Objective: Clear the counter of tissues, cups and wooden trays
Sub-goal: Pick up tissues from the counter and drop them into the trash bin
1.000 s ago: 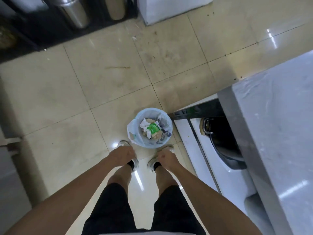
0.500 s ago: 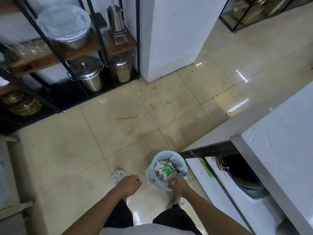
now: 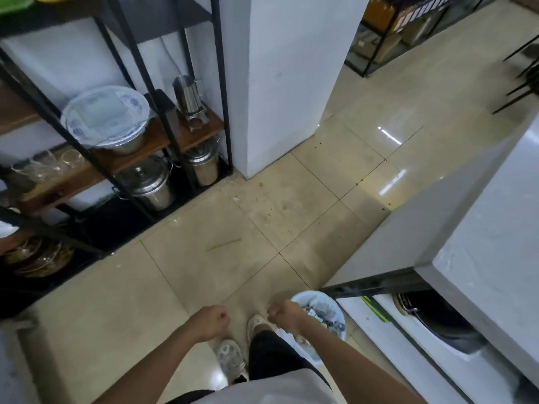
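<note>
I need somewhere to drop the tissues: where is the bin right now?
The bin stands on the floor at lower right of the head view, just beyond the right hand, beside the counter.

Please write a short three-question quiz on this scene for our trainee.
1. True or false: the left hand holds a cup.
2. Which side of the person does the bin stand on: A left, B right?
3. Fill in: the lidded steel pots stand on the ____ level of the rack.

Key: 1 false, both the left hand and the right hand look loosely closed and empty; 2 B; 3 bottom.
</note>
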